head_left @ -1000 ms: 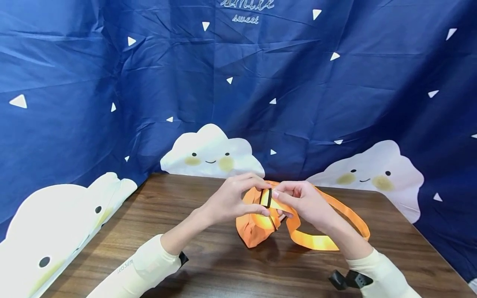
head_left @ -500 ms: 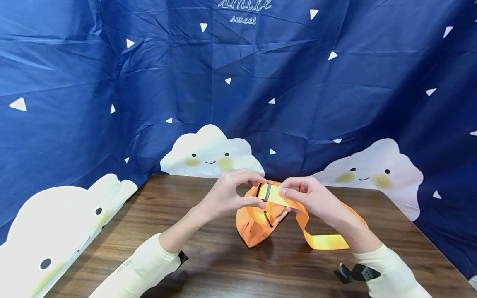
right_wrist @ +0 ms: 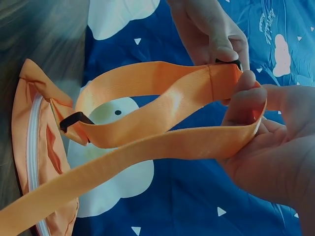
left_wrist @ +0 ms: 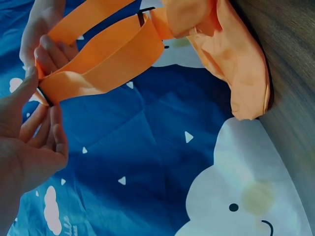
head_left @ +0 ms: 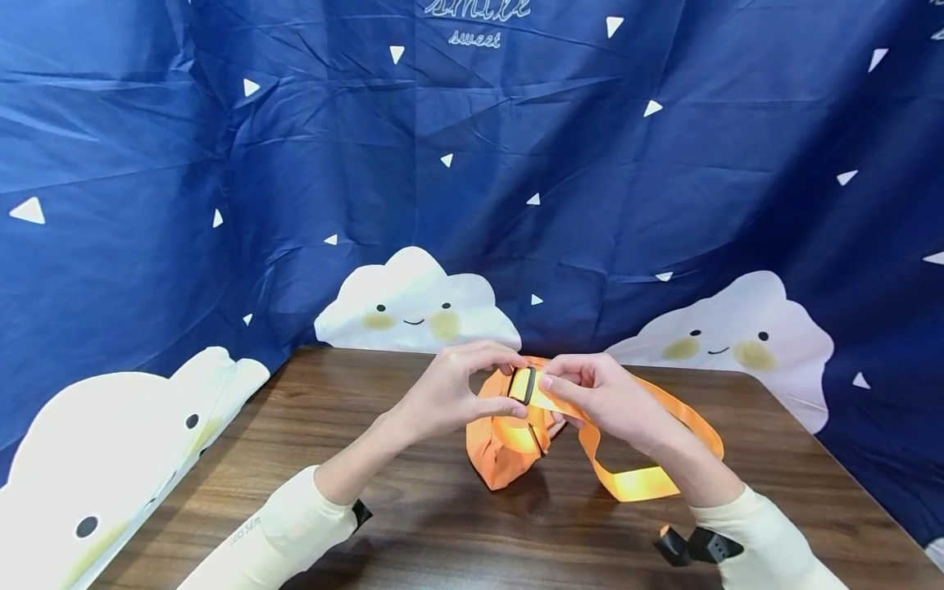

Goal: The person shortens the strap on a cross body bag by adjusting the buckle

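Observation:
An orange fabric bag (head_left: 496,459) with a white zipper (right_wrist: 34,142) rests on the table. My left hand (head_left: 453,395) pinches a black slider buckle (head_left: 531,387) between thumb and fingers, above the bag. Close to the buckle's right side, my right hand (head_left: 612,403) pinches the orange strap (head_left: 640,485) that runs out of it. In the right wrist view the strap bends round the right fingers. A second black buckle (right_wrist: 74,119) joins the strap to the bag; a strap loop (left_wrist: 113,64) hangs between the two buckles.
The brown wooden table (head_left: 354,459) lies beneath both forearms. Behind it hangs a blue curtain (head_left: 354,164) printed with white clouds and triangles. The strap's long loop spreads over the table to the right of the bag.
My right hand moved away to the right along the strap, then came back left close to the buckle. The left hand keeps its grip, shifted only slightly. The bag stays in place.

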`<state>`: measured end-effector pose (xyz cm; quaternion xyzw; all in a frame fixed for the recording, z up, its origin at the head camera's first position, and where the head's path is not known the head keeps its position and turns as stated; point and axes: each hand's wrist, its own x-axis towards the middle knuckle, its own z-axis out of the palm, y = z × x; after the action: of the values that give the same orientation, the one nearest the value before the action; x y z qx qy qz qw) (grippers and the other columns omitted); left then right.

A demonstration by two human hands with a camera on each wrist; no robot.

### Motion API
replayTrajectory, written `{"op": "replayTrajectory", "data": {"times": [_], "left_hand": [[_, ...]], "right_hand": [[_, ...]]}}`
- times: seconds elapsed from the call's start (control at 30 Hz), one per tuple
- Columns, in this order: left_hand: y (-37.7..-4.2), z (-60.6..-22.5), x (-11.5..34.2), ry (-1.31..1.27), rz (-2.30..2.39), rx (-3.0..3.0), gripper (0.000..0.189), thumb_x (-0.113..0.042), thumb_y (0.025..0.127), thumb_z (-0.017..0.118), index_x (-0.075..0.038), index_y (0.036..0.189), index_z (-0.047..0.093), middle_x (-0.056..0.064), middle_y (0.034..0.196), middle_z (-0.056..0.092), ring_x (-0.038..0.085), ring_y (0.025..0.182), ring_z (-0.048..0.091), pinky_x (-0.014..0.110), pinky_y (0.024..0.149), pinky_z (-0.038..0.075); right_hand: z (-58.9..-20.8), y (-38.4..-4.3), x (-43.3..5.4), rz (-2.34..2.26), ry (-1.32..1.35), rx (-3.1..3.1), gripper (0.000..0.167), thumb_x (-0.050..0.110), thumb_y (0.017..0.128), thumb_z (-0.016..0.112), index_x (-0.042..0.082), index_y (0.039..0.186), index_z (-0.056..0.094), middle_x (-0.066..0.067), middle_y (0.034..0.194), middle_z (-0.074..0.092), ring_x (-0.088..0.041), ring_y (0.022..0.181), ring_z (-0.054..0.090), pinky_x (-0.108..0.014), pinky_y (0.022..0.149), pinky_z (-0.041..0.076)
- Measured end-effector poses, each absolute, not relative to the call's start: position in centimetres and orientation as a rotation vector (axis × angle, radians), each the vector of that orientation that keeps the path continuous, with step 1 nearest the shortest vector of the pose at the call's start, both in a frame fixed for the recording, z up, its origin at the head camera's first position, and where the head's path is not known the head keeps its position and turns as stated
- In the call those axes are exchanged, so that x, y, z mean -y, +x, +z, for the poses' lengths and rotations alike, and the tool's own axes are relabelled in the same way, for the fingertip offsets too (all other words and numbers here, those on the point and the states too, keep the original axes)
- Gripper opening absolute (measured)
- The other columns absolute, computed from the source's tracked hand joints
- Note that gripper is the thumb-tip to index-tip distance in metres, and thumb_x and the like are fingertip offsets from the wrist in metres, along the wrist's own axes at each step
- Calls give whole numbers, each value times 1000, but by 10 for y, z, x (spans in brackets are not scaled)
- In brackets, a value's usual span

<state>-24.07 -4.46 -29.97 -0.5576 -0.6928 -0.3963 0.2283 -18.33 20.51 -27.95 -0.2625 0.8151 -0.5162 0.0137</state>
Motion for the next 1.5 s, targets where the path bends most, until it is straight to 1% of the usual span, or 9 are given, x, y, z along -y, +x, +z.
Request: {"op": "replayTrajectory", "data": {"times": [0.07,0.17,0.33,0.47,0.7,0.93,1.2,1.4,1.5], "left_hand": [[-241,-300,45,-1534,-1093,1913,52,-28,74,93,-8,117,72,-4,109,69,16,98,63,25,90,50],[-240,-298,47,-1537,-1110,1920,52,-28,74,94,-8,116,71,-5,108,69,12,97,63,24,89,51],[-239,-293,49,-1529,-1121,1926,53,-28,72,95,-8,114,70,-5,108,69,6,96,63,27,88,52],[-239,-290,49,-1538,-1112,1920,52,-27,72,95,-8,113,69,-4,108,69,7,96,64,27,90,52],[-239,-290,50,-1592,-1080,1907,52,-28,72,95,-8,114,71,-5,107,68,12,97,62,24,89,50],[-238,-290,50,-1641,-1020,1910,52,-31,77,92,-9,119,70,-7,108,68,8,99,61,24,90,49],[-237,-285,56,-1592,-1064,1883,49,-27,78,92,-8,117,69,-6,106,68,7,95,62,23,88,51],[-238,-283,57,-1588,-1061,1874,48,-27,77,92,-8,114,69,-5,106,67,5,95,61,23,87,51],[-238,-283,57,-1600,-1040,1884,51,-28,76,93,-6,116,69,-3,108,67,6,97,60,23,88,51]], "right_hand": [[-280,-184,-204,-1612,-831,-2507,19,22,104,62,6,104,72,-17,63,51,-40,55,48,-34,47,44],[-279,-186,-205,-1612,-830,-2480,20,22,104,62,5,107,72,-21,66,54,-39,56,52,-36,51,48],[-276,-187,-215,-1612,-815,-2495,18,19,102,65,5,109,72,-15,66,54,-35,59,52,-31,54,46],[-273,-188,-221,-1592,-861,-2517,15,16,101,66,5,108,72,-12,67,55,-35,60,51,-30,54,43],[-276,-188,-214,-1572,-905,-2542,12,15,101,66,7,105,73,-11,66,54,-26,58,52,-30,53,44],[-279,-187,-206,-1571,-922,-2510,14,17,102,64,8,107,73,-15,70,59,-29,60,57,-34,54,49],[-274,-191,-224,-1581,-915,-2476,18,15,103,62,5,114,71,-14,70,56,-36,65,54,-37,62,50],[-274,-194,-230,-1625,-919,-2465,18,12,102,61,2,114,72,-15,84,65,-30,74,59,-36,66,53],[-274,-192,-225,-1647,-953,-2447,17,10,102,61,1,113,72,-14,81,63,-28,69,57,-36,62,52]]}}
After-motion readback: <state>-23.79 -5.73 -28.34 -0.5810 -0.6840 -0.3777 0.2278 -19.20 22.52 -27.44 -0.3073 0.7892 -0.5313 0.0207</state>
